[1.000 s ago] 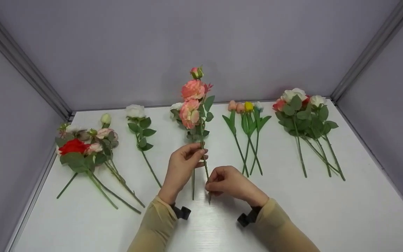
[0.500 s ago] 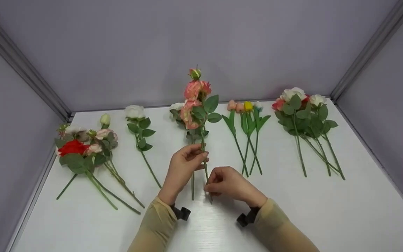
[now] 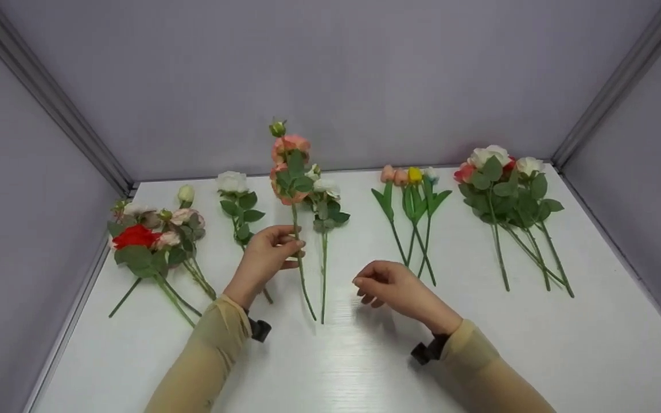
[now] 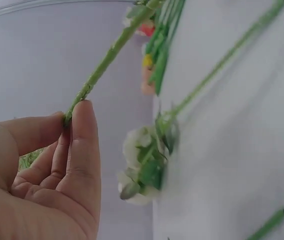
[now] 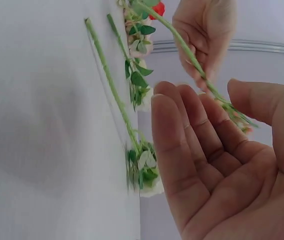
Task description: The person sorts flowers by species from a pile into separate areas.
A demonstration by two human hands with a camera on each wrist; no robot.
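My left hand (image 3: 267, 255) pinches the green stem of a pink artificial flower (image 3: 292, 183), with its blooms and a bud above the hand and the stem's lower end hanging free. In the left wrist view, the stem (image 4: 104, 65) passes between thumb and forefinger. My right hand (image 3: 393, 289) hovers over the table to the right, its fingers loosely bent with nothing in them; the right wrist view shows a gap between thumb and fingers (image 5: 169, 125). Just right of the held stem lies a white flower (image 3: 326, 198) on the table.
On the left lie a mixed bunch with a red flower (image 3: 136, 237) and a single white rose (image 3: 232, 182). Several tulips (image 3: 415, 175) lie right of centre, and white and red roses (image 3: 490, 158) farther right on the white table (image 3: 342, 367). Grey panels (image 3: 330, 74) enclose it.
My right hand has let go of the stem's lower part and moved right. My left hand has carried the pink flower left, uncovering the white flower; the bloom has turned, showing its leaves.
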